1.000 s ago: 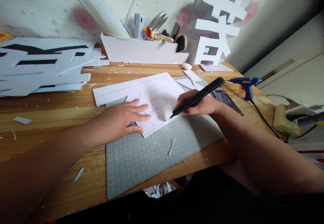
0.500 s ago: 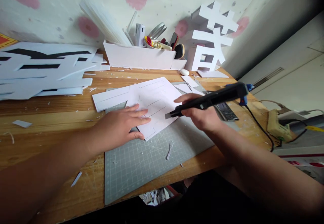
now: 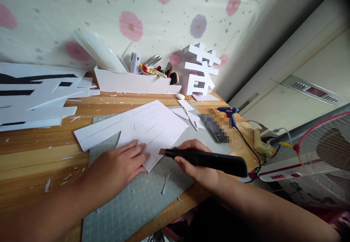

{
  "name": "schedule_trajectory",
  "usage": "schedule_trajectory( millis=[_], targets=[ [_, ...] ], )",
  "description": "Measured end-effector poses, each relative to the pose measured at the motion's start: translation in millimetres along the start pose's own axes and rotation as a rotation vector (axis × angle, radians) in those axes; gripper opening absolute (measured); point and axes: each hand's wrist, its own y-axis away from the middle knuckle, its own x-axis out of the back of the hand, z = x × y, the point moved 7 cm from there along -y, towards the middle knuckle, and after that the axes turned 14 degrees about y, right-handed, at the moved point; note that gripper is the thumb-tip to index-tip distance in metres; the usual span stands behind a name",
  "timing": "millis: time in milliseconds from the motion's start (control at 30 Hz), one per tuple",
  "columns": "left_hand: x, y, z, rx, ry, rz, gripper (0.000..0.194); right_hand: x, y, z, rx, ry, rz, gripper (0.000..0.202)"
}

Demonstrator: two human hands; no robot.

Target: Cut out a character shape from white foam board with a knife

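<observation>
While both hands work over a cutting mat, this is how the scene lies:

Left hand: the left hand lies flat, fingers spread, pressing the near corner of a white foam sheet down.

Right hand: the right hand is wrapped closed round a black utility knife, held almost level, its tip pointing left and hovering at the sheet's near edge.

Sheet: white, scored with straight cut lines, lying partly on the grey cutting mat and partly on the wooden table, left of centre.

Surroundings: white offcuts lie at the far right of the mat; a blue glue gun rests further right with its cord trailing off the table's edge; a white box of tools and a standing white character sit at the far wall; stacked white boards lie far left.

Risk to fingers: the knife tip points toward the left fingertips, which sit close by; a slip leftward could likely nick them.

Risk to sheet: its far-left part overhangs the mat, so a cut carried there would probably score the wood.

Risk of shifting: only one corner is pinned, so the sheet may pivot under blade pressure and the line wander.
</observation>
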Motion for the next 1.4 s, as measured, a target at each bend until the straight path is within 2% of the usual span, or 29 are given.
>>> schedule_trajectory(
  millis=[67,233,367,433,600,833,1000,1400],
  targets=[
    [2.8,-1,1,-0.030,0.000,0.017,0.040,-2,-6,-1,0.007,-0.022,0.015,0.031],
    [6.5,-2,2,-0.056,0.031,-0.024,0.034,-24,-14,-1,0.028,-0.008,-0.108,0.028],
    [5.3,1,0,-0.015,0.066,-0.053,0.039,-34,-14,16,-0.063,-0.126,-0.045,0.037],
    [3.6,4,-2,-0.003,0.072,-0.070,0.046,-38,-13,19,-0.076,-0.168,-0.062,0.038],
    [3.6,6,-4,-0.024,0.068,-0.081,0.052,-30,-9,4,0.006,0.001,-0.109,0.025],
    [3.9,8,1,-0.076,-0.021,-0.101,0.053,-26,-6,-11,0.165,0.180,-0.058,0.016],
    [4.0,7,4,-0.086,-0.048,-0.102,0.053,-26,-6,-17,0.250,0.210,-0.030,0.013],
    [5.8,1,9,-0.102,-0.094,-0.138,0.049,-30,-3,-16,0.297,0.231,-0.026,0.013]
  ],
)
